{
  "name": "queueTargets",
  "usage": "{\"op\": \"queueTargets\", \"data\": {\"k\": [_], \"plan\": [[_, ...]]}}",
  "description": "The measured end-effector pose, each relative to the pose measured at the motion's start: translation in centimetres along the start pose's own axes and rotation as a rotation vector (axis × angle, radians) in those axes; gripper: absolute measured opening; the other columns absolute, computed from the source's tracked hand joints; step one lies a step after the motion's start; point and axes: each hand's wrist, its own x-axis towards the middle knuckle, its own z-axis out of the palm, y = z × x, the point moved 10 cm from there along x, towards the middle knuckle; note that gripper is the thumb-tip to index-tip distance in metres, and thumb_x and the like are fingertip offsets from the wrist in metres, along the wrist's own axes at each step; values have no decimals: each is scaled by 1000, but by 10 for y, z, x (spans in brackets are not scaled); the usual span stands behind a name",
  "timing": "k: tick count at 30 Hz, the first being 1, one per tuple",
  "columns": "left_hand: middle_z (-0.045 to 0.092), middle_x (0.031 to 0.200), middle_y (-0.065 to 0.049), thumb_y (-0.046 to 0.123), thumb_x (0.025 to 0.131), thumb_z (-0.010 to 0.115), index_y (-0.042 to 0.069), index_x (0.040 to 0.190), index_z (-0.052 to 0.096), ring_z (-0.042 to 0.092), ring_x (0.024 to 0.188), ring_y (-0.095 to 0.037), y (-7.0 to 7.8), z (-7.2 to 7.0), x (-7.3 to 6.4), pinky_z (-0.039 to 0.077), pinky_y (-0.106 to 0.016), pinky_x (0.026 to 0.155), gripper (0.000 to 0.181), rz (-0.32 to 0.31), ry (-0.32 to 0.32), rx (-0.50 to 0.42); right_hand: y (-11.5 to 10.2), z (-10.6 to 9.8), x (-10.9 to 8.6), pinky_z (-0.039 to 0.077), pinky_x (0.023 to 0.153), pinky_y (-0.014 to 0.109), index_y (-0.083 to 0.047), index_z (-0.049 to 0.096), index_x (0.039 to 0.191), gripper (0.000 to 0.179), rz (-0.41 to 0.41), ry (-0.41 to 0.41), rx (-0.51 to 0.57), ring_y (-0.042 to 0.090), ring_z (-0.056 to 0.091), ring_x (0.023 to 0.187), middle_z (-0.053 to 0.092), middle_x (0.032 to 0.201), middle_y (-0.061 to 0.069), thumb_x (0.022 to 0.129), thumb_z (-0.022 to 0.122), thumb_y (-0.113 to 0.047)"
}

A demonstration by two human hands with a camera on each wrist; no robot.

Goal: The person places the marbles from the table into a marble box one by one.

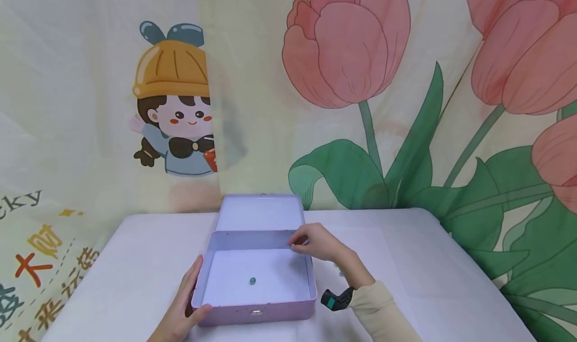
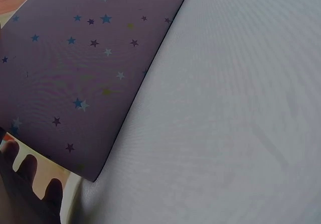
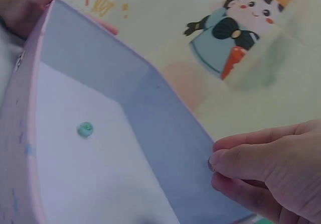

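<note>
A lilac tin box (image 1: 230, 316) with a hinged lid (image 1: 260, 213) laid back stands on the table. My left hand (image 1: 182, 304) holds its front left corner, thumb at the front rim and fingers along the left wall. Stars dot the outside of the box (image 2: 100, 73) in the left wrist view. One green glass marble (image 1: 252, 281) lies on the box floor. Over the right rear part of the box, my right hand (image 1: 317, 242) pinches a small marble (image 3: 210, 164) between thumb and fingers, mostly covered by the fingertips.
Several small green marbles (image 1: 341, 272) lie on the white table (image 1: 396, 282) right of the box, partly behind my right forearm. A black band (image 1: 335, 300) sits on the right wrist. Behind the table hangs a printed cloth (image 1: 252, 81) with tulips and a cartoon figure.
</note>
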Motion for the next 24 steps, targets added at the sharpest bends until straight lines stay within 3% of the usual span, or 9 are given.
{"op": "queueTargets", "data": {"k": [7, 19, 24], "plan": [[4, 159, -12, 7, 83, 62, 19, 154, 5, 2, 136, 16, -5, 2, -1, 9, 2, 95, 92, -64, -15, -32, -14, 18, 16, 49, 73, 15, -10, 75, 97, 13, -35, -96, -81, 0, 59, 79, 68, 88, -9, 86, 70, -14], [9, 157, 3, 4, 80, 62, 13, 154, 8, 8, 134, 16, -5, 0, -2, 16, 2, 94, 92, 0, 12, -38, -23, 55, 39, 47, 69, 13, -15, 75, 94, 10, -67, -268, -238, -2, 55, 72, 67, 81, -13, 85, 70, -14], [10, 155, 8, 3, 82, 62, 16, 154, 7, 14, 130, 18, -9, 3, -1, 27, -9, 97, 91, -48, 9, -24, -24, 67, 42, 46, 68, 12, -17, 76, 89, 8, -78, -294, -305, -3, 54, 71, 68, 80, -13, 83, 73, -14]]}}
